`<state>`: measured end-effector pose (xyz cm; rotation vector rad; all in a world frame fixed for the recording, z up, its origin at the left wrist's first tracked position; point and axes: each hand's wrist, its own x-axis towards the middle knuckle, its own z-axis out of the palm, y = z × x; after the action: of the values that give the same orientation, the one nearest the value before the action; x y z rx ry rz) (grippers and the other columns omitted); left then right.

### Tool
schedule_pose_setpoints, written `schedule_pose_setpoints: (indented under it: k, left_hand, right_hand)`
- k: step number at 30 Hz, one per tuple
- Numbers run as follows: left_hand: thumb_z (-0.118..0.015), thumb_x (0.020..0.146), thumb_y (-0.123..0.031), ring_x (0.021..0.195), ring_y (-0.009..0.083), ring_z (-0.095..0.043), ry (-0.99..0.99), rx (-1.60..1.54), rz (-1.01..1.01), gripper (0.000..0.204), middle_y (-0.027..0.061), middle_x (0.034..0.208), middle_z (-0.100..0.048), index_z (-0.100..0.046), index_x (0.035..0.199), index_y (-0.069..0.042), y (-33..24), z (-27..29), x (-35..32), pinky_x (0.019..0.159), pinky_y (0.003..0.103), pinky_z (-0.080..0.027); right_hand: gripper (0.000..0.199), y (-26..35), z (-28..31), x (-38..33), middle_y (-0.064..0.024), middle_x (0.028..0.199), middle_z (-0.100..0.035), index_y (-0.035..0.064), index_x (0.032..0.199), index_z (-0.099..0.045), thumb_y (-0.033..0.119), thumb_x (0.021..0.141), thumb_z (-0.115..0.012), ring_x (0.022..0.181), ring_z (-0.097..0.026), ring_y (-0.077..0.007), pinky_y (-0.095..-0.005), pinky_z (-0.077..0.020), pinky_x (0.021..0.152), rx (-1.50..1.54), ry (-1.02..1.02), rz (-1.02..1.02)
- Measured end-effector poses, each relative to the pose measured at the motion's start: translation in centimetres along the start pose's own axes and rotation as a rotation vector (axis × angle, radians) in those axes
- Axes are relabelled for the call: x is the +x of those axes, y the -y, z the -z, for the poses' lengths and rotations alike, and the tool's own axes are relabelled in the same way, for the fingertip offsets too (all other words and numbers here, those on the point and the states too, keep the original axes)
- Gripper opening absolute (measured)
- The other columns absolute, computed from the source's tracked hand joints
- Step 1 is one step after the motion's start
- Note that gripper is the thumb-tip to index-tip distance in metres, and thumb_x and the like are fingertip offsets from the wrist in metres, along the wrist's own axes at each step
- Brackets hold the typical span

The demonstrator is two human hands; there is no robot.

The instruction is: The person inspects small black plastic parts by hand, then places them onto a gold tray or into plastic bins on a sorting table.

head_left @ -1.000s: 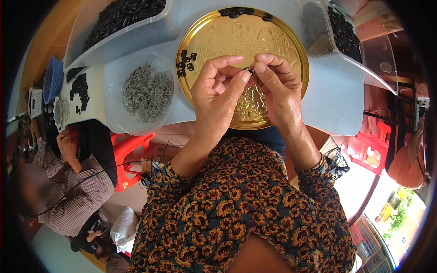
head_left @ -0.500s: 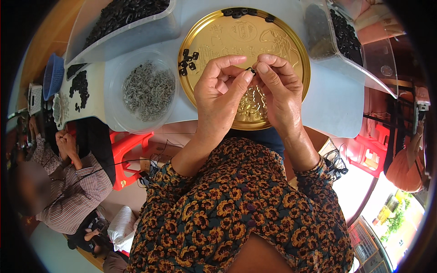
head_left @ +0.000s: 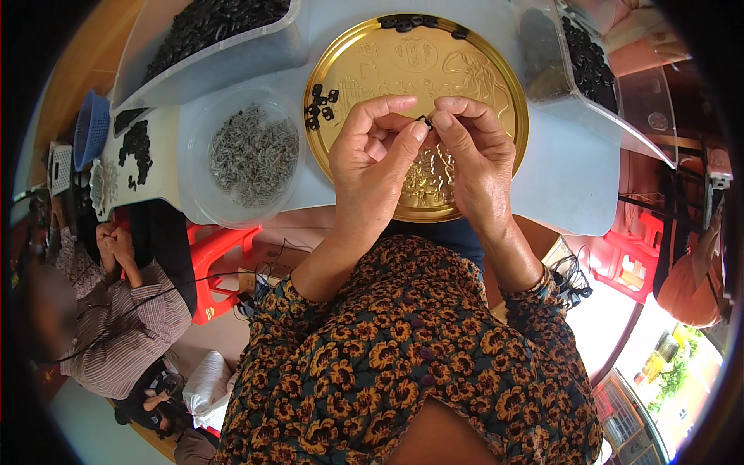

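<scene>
Above the round gold tray (head_left: 418,211), my two hands meet around one small black part (head_left: 425,122). My left hand (head_left: 376,159) pinches it between thumb and forefinger. From the other side, the thumb and fingers of my right hand (head_left: 479,151) close on the same part; the fingertips hide most of it. Several small black square pieces (head_left: 319,107) lie on the tray's left side. A few black oval pieces (head_left: 418,21) rest along its far rim. Left of the tray stands a clear round tub (head_left: 203,203) full of small silvery metal pins (head_left: 254,155).
A clear bin (head_left: 263,66) of black pieces stands at the far left, another bin (head_left: 546,70) at the far right. More black pieces (head_left: 136,153) lie beside a blue basket (head_left: 91,128). Red stools (head_left: 205,271) flank the table (head_left: 573,182). Another person (head_left: 143,333) sits at left.
Both hands stay over the tray with nearly the same pinch on the black part, shifting only slightly. The person at left has moved their head and hands a little.
</scene>
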<state>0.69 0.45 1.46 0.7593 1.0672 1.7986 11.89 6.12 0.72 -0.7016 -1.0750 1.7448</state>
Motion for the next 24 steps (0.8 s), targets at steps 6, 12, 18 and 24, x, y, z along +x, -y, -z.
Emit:
schedule_pose_setpoints:
  k: [6, 12, 18, 24]
  left_hand:
    - [-0.061, 0.089, 0.005, 0.082, 0.0087, -0.059, 0.012, -0.003, -0.018, 0.028, 0.0048, 0.088, -0.06, -0.055, 0.116, 0.0, 0.2, 0.3, 0.2, 0.077, 0.022, -0.052]
    - [-0.061, 0.088, 0.006, 0.08, 0.0079, -0.059, 0.013, 0.003, -0.033, 0.029, 0.004, 0.087, -0.06, -0.056, 0.116, -0.001, 0.5, 0.4, 0.3, 0.075, 0.022, -0.052]
    - [-0.062, 0.088, 0.005, 0.081, 0.01, -0.06, 0.006, 0.016, -0.036, 0.03, 0.0049, 0.089, -0.061, -0.055, 0.117, 0.0, 1.1, 0.8, 0.5, 0.077, 0.025, -0.053]
    - [-0.062, 0.089, 0.003, 0.084, 0.0129, -0.062, 0.042, 0.038, 0.003, 0.03, 0.0056, 0.092, -0.061, -0.055, 0.118, 0.001, 0.9, 1.1, 0.6, 0.08, 0.028, -0.055]
  right_hand:
    - [0.016, 0.5, 0.1, 0.2, -0.0039, 0.099, -0.063, 0.0002, 0.109, -0.06, 0.004, 0.094, -0.059, 0.089, -0.06, -0.0091, -0.0245, -0.0532, 0.079, -0.174, 0.039, 0.068]
    - [0.015, 0.2, -0.4, 0.0, -0.0039, 0.099, -0.063, 0.0002, 0.108, -0.06, 0.001, 0.093, -0.059, 0.089, -0.06, -0.0085, -0.0236, -0.0531, 0.077, -0.184, 0.047, 0.109]
    - [0.015, -1.0, -0.4, -0.1, -0.0044, 0.099, -0.062, 0.0002, 0.109, -0.059, 0.002, 0.093, -0.058, 0.089, -0.06, -0.0095, -0.0249, -0.0538, 0.077, -0.101, -0.004, 0.097]
    - [0.019, -0.7, 0.1, 0.3, -0.0053, 0.1, -0.06, 0.0004, 0.114, -0.056, 0.003, 0.095, -0.057, 0.089, -0.062, -0.0129, -0.0265, -0.0533, 0.08, -0.001, -0.018, 0.029]
